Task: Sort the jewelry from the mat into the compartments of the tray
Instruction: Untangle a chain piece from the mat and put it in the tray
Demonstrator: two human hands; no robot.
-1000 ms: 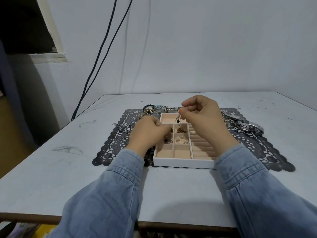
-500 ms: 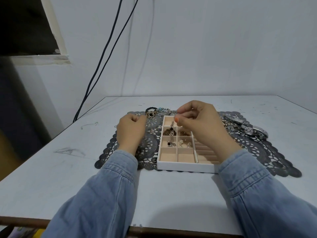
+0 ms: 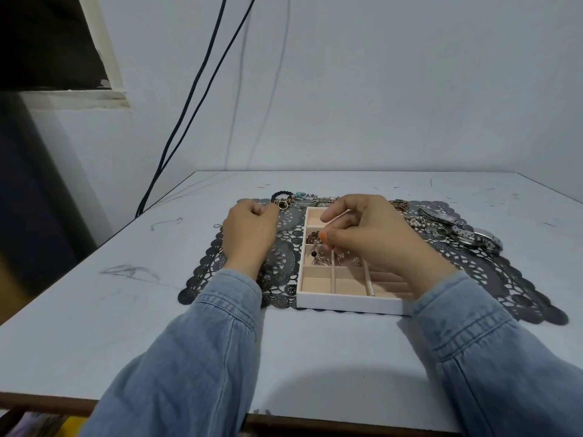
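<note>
- Bare table (image 3: 126, 310) is lying open before the tray (image 3: 347, 302).
- Watches (image 3: 473, 238) are crowding the mat (image 3: 504, 279) right of it.
- Right hand (image 3: 372, 238) is pinching a small jewelry piece (image 3: 315, 246) over the tray's left compartments, covering its right slots.
- Left hand (image 3: 249, 234) is lying curled on the mat; any grasp is hidden.

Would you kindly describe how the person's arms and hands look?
The left sleeve and right sleeve are light blue denim with stitched cuffs. The left hand and right hand are bare, without gloves; one right nail is painted orange.
</note>
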